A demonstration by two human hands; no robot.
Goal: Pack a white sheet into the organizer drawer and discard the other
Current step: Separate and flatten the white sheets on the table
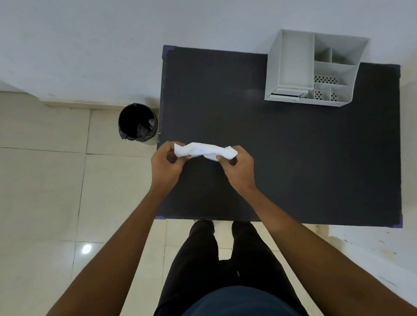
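A crumpled white sheet (205, 151) is stretched between both hands above the left front part of the dark table (301, 156). My left hand (167, 164) pinches its left end, my right hand (239, 165) grips its right end. The grey organizer (292, 65) with several compartments stands at the table's far right; a drawer front (287, 93) shows at its lower left, and I cannot tell whether it is pulled out. A black-lined bin (138, 124) stands on the floor just left of the table. Only one sheet is in view.
A white wall runs behind the table and bin. Beige tiled floor spreads to the left and under my legs (222, 268). A white surface (394, 256) lies at the right, in front of the table's near right corner.
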